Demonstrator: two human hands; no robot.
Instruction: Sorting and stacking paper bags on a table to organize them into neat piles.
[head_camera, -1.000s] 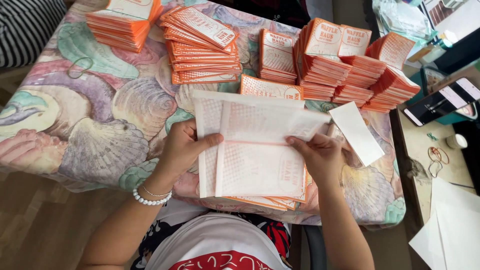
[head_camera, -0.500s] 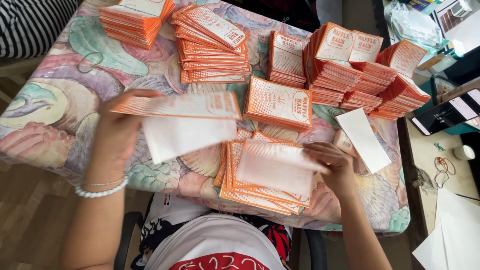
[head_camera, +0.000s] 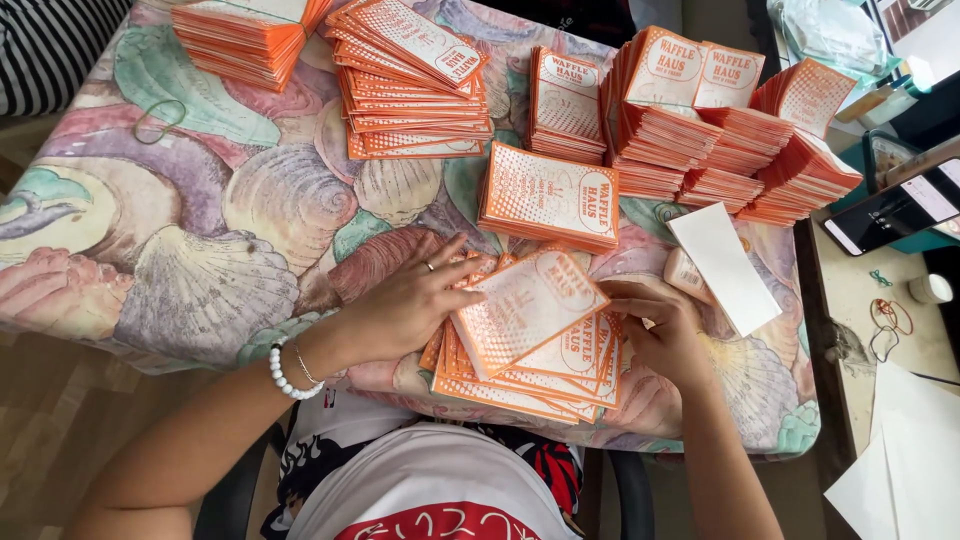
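A loose pile of orange-and-white printed paper bags (head_camera: 530, 345) lies fanned at the near edge of the table, printed side up. My left hand (head_camera: 410, 300) rests flat on the pile's left side, fingers spread, a ring on one finger and a white bead bracelet at the wrist. My right hand (head_camera: 665, 335) presses on the pile's right edge, its fingers curled on the top bags. Neither hand lifts anything.
Several neat stacks of the same bags (head_camera: 415, 80) fill the far half of the shell-patterned tablecloth (head_camera: 200, 240); one stack (head_camera: 550, 195) sits just beyond the pile. A white paper strip (head_camera: 725, 265) lies to the right. A side table (head_camera: 880, 300) holds a phone and rubber bands.
The bags held up blank side out have been turned and laid down. My left hand carried a batch out to the left, then came back onto the pile, now printed side up.
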